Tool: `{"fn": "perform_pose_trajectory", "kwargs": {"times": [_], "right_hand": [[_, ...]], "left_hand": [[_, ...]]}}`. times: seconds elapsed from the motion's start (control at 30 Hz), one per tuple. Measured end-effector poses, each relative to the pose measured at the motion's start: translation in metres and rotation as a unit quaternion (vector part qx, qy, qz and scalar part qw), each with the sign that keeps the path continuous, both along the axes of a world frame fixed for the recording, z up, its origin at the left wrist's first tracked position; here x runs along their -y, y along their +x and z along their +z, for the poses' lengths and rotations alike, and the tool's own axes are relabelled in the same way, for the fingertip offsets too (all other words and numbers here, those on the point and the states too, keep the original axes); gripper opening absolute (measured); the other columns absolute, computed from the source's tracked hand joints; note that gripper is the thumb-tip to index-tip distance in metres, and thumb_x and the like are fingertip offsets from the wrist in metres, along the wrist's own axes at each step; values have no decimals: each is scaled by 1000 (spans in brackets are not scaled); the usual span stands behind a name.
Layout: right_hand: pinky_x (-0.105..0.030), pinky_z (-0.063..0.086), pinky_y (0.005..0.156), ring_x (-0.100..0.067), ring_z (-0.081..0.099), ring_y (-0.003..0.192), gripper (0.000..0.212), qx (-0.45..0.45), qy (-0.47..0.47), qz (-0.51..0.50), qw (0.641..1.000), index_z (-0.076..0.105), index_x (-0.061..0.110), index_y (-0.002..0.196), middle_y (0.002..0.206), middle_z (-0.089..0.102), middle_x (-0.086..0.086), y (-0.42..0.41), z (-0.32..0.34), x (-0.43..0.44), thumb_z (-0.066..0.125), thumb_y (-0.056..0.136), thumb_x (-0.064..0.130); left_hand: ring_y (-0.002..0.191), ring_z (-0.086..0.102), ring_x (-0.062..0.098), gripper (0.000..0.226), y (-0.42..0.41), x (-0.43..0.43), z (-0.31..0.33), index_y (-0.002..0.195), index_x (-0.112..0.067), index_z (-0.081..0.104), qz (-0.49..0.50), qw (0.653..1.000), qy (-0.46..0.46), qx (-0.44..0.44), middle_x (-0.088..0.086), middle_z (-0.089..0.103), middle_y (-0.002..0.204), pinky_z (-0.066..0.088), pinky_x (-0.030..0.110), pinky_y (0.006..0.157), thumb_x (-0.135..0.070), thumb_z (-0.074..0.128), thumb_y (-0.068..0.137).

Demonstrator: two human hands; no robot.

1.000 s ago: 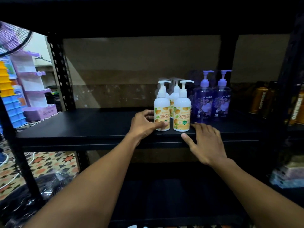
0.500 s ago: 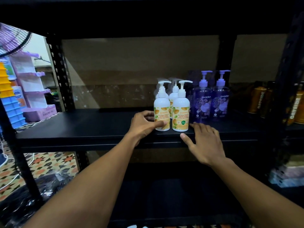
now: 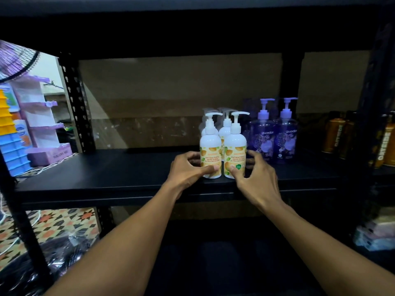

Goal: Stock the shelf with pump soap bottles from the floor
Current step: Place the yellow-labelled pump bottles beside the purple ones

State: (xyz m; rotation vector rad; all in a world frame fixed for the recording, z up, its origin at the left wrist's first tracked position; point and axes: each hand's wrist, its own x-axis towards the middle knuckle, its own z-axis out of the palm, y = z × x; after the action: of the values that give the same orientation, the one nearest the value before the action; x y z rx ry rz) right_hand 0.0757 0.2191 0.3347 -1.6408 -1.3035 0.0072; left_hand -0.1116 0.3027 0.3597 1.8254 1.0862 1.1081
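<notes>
As both arms reach in from below, the left hand (image 3: 188, 170) grips the left front bottle (image 3: 210, 146) low down, thumb across the label and fingers curled round its left side. The right hand (image 3: 256, 178) grips the right front bottle (image 3: 235, 146) mirrored: thumb on the label near the base, fingers wrapped round the right side.

Both bottles are upright, white with orange fruit labels and white pumps. They stand side by side; touching or just apart, can't tell. They sit on the black shelf (image 3: 106, 174) close to its front edge, right of centre.

More white pump bottles (image 3: 225, 130) stand directly behind those two, count unclear. Just right of the right hand's fingers are two purple pump bottles (image 3: 285, 138), upright, side by side, set a bit further back. Further right, brown-orange cans (image 3: 333, 135) stand in the dark.

Left of the rack: a fan (image 3: 15, 58) at the top corner, a purple display stand (image 3: 36, 116), and a stack of blue and yellow bins (image 3: 9, 144). Under the shelf at left are the patterned tile floor (image 3: 53, 223) and a black plastic bag (image 3: 64, 251) lying on it.
</notes>
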Motion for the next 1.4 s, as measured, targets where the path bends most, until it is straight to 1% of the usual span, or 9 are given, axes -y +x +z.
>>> {"fn": "perform_pose_trajectory", "kwargs": {"times": [0.17, 0.3, 0.43, 0.67, 0.83, 0.97, 1.13, 1.27, 1.4], "right_hand": [[-37, 54, 92, -23, 68, 106, 61, -4, -50, -18, 999, 53, 20, 137, 120, 71, -2, -5, 14, -27, 79, 86, 42], [-35, 51, 83, -26, 67, 105, 57, -8, -85, -29, 996, 52, 17, 134, 118, 69, -6, -1, 22, -45, 77, 87, 39], [-32, 45, 77, -27, 64, 107, 49, -27, -93, -38, 995, 51, 18, 131, 119, 66, -7, -2, 23, -55, 74, 91, 35], [-32, 40, 77, -26, 62, 108, 45, -23, -102, -37, 994, 51, 21, 130, 120, 66, -5, 0, 22, -59, 71, 93, 39], [-33, 39, 79, -29, 63, 112, 48, -4, -106, -31, 994, 51, 21, 133, 123, 67, -4, 2, 23, -60, 70, 93, 40], [-34, 41, 80, -29, 63, 112, 47, 3, -104, -32, 994, 51, 22, 132, 122, 67, -4, 1, 22, -59, 69, 93, 40], [-35, 39, 79, -30, 62, 110, 43, 12, -104, -41, 994, 51, 21, 129, 119, 66, -6, -1, 23, -58, 68, 94, 40], [-36, 40, 78, -30, 62, 108, 39, 21, -107, -39, 993, 51, 22, 125, 117, 66, -6, 1, 21, -59, 67, 94, 41], [-35, 41, 80, -29, 62, 109, 41, 12, -116, -26, 993, 49, 22, 128, 119, 65, -5, 1, 19, -58, 63, 96, 44]], "left_hand": [[94, 68, -3, 57, -1, -1, -1, 123, -20, 70, 3, 1000, 4, 10, -10, 73, 106, 50, 11, 70, -30, 95, 72], [98, 70, 1, 58, -1, -4, -3, 123, -21, 70, -6, 1000, 2, 15, -8, 74, 110, 53, 15, 76, -30, 96, 72], [98, 68, 0, 58, -1, -5, -2, 124, -21, 69, -13, 1000, 0, 15, -8, 73, 111, 51, 14, 75, -29, 95, 73], [96, 67, -2, 56, 0, -5, -2, 125, -20, 68, -19, 1000, 3, 13, -7, 72, 109, 51, 15, 75, -26, 94, 75], [95, 70, -2, 51, 0, -5, -4, 117, -26, 70, -10, 1000, 15, 11, -10, 74, 107, 53, 18, 80, -30, 95, 72], [98, 69, -1, 56, 0, -5, -4, 122, -24, 71, -7, 1000, 19, 8, -8, 74, 112, 54, 20, 84, -32, 95, 72], [95, 69, -3, 57, 0, -3, -4, 123, -23, 71, -2, 1000, 20, 4, -9, 75, 111, 52, 14, 77, -32, 95, 72], [95, 69, -3, 58, 0, -2, -3, 124, -23, 71, -2, 1000, 15, -4, -8, 74, 112, 52, 15, 77, -33, 95, 72], [94, 69, -4, 60, 0, -2, -3, 124, -22, 71, 3, 1000, 18, -10, -8, 75, 113, 52, 14, 77, -35, 95, 71]]}}
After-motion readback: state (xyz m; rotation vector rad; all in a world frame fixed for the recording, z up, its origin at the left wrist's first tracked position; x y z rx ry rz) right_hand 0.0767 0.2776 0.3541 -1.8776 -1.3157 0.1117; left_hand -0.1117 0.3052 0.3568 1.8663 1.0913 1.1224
